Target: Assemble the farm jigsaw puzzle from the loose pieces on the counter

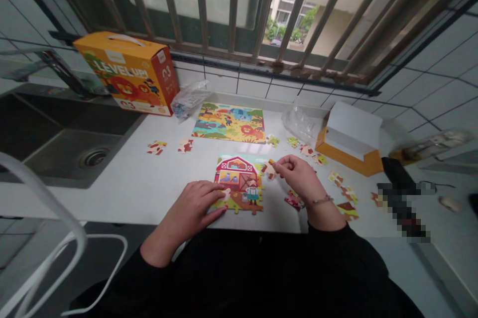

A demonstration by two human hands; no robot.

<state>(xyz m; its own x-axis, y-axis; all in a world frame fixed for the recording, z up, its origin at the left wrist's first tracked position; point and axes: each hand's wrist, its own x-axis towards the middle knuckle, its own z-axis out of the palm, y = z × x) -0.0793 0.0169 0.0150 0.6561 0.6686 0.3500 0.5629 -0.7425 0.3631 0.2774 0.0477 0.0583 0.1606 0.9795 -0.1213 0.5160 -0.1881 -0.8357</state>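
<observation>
A partly built farm puzzle [239, 178] with a red barn lies on the white counter [142, 183] in front of me. My left hand [197, 206] rests flat on its lower left corner, fingers stretched out. My right hand [297, 173] pinches a small puzzle piece [269, 167] at the puzzle's right edge. Loose pieces [345, 193] lie scattered to the right of that hand. A finished animal puzzle [229, 122] sits further back.
An orange puzzle box [129, 71] stands at the back left beside a sink [70, 151]. A smaller open box [351, 139] and clear plastic bags [298, 124] lie at the right. Two loose pieces [170, 146] lie left of centre. A barred window runs behind.
</observation>
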